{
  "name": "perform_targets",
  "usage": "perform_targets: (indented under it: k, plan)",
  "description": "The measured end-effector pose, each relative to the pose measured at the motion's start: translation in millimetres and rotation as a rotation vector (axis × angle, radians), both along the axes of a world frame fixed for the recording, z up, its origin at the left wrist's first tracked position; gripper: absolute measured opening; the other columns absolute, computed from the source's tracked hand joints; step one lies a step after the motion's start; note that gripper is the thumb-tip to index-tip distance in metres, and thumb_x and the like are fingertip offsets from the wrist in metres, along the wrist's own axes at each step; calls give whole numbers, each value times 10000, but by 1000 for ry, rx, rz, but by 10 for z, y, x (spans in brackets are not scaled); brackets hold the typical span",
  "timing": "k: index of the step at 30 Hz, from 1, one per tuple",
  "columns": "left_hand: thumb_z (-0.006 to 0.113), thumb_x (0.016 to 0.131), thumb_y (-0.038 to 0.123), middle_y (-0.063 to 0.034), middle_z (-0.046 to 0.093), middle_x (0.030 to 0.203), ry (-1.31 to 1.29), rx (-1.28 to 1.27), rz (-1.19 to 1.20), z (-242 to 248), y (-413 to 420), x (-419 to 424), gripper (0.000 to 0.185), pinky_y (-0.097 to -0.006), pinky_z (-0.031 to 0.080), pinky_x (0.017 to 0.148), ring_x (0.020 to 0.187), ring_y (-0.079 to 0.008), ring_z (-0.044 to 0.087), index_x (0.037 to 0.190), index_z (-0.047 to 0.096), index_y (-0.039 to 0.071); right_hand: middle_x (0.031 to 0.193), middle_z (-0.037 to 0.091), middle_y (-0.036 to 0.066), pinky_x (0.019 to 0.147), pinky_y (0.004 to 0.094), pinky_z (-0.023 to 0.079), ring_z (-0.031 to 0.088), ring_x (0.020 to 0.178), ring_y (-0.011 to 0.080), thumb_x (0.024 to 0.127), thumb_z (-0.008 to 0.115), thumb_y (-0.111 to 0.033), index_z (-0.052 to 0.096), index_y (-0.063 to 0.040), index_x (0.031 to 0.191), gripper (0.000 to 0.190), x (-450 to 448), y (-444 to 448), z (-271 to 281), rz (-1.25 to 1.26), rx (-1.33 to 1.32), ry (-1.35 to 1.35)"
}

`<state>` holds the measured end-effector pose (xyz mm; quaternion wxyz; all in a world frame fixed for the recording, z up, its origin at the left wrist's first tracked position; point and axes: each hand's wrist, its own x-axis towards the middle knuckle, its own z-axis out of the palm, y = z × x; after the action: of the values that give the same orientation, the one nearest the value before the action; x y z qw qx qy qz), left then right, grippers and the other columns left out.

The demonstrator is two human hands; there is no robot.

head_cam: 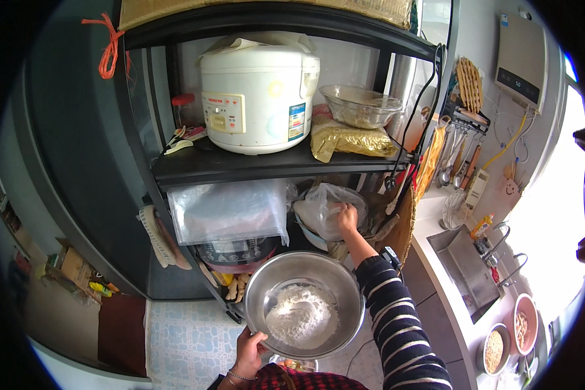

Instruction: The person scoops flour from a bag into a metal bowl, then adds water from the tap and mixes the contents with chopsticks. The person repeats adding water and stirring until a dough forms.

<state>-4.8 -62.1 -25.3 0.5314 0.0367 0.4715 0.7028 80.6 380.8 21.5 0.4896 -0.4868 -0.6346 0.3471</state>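
My left hand (250,352) grips the near left rim of a wide stainless steel bowl (347,292), thumb over the edge. White flour (302,317) is heaped inside it. My right hand (347,218) reaches into the shelf and has its fingers on a clear plastic bag (321,209). That bag sits in a pale basin (312,236) on the lower shelf; what the bag holds is hard to make out.
Above stands a white rice cooker (258,97) on a black shelf (273,168), beside a glass bowl (360,107) on a golden bag (353,141). Plastic sheeting (229,209) drapes over a dark electric cooker (236,253). At right are a steel sink (468,273) and a pink basin (522,324).
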Motion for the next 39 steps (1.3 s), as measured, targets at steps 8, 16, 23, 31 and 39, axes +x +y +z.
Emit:
perform_targets:
  k: [8, 16, 23, 31, 39]
  plan:
    - [519, 727, 36, -57, 593, 918, 43, -1, -46, -34, -36, -5, 344, -327, 541, 665, 786, -184, 618, 1070, 527, 40, 552, 485, 83, 450, 326, 350, 431, 447, 187, 843, 338, -122, 632, 2, 900, 325, 121, 200, -176, -88, -449, 527]
    - [541, 706, 26, -36, 587, 857, 5, 10, -30, 43, -31, 25, 347, -295, 534, 621, 735, -153, 608, 1051, 536, 56, 538, 460, 50, 385, 290, 293, 394, 418, 160, 827, 375, -118, 566, -40, 892, 217, 229, 174, 3, -167, -524, 824]
    - [547, 694, 33, -27, 588, 809, 10, 23, -29, 64, 4, 18, 297, -291, 535, 589, 684, -155, 612, 989, 555, 70, 541, 454, 21, 359, 267, 296, 391, 417, 125, 824, 397, -143, 568, -69, 888, 197, 382, -109, 340, -131, -401, 676]
    - [550, 692, 40, -24, 577, 779, 14, 41, -60, 38, 100, 6, 292, -293, 532, 554, 631, -156, 605, 982, 540, 70, 563, 468, 7, 371, 259, 326, 411, 433, 113, 849, 379, -143, 570, -48, 936, 231, 513, -238, 616, -155, -334, 589]
    - [549, 699, 59, -25, 576, 743, 14, 75, -93, 53, 269, 53, 286, -299, 540, 526, 594, -158, 602, 984, 547, 69, 578, 496, 12, 409, 249, 381, 428, 447, 108, 880, 383, -158, 586, -52, 972, 247, 751, -625, 985, -60, -287, 584]
